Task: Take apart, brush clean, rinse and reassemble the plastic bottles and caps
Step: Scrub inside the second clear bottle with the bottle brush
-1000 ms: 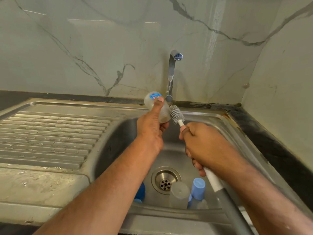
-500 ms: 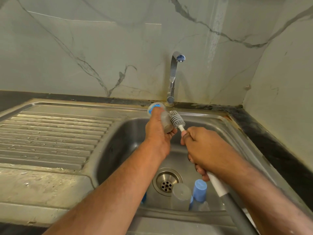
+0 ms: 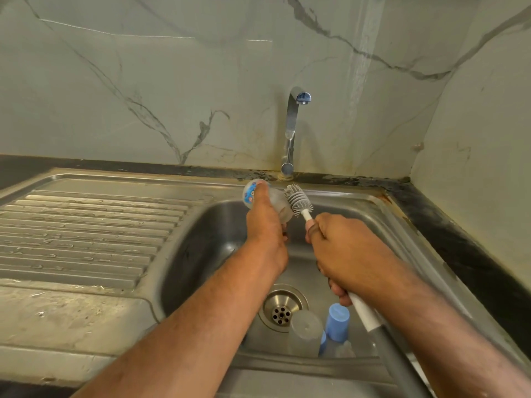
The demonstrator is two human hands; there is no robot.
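Observation:
My left hand (image 3: 265, 225) grips a small clear plastic bottle (image 3: 275, 201) with a blue and red print, held on its side above the sink basin. My right hand (image 3: 342, 251) grips the white and grey handle of a bottle brush (image 3: 297, 200). The grey bristle head lies against the bottle's right side, near its mouth. Lower in the basin stand a frosted clear bottle part (image 3: 304, 330) and a light blue cap (image 3: 337, 321), with more blue pieces partly hidden behind my left forearm.
The steel sink (image 3: 201, 242) has a drain (image 3: 283, 307) in the middle and a ribbed drainboard (image 3: 86, 234) on the left. A chrome tap (image 3: 293, 130) stands at the back with no water running. Marble walls close the back and right.
The bottle has dipped lower and tipped flatter over the basin. The brush head has stayed against the bottle's side. The view has drifted slightly.

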